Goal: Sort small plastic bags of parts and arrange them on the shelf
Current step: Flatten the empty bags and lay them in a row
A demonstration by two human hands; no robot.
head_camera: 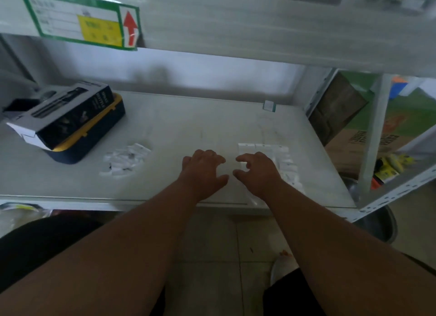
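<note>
I see the white shelf [188, 127] under my fingers, a dark box on a yellow-edged case [70, 124] far left of them, loose pile of small bags [126, 160] left of my left hand [203, 171], fingers spread flat on the shelf, a neat row of bags [266, 150] beneath my right hand [257, 174], fingers loosely curled, pinching nothing I can make out

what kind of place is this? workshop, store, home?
Likely a stockroom or warehouse parts area: white metal shelving with a green-bordered location label, small bags of parts laid out on the shelf, and cardboard cartons stacked alongside.

Dim, soft, motion-blurred view; wide-angle bending at the edges.
</note>
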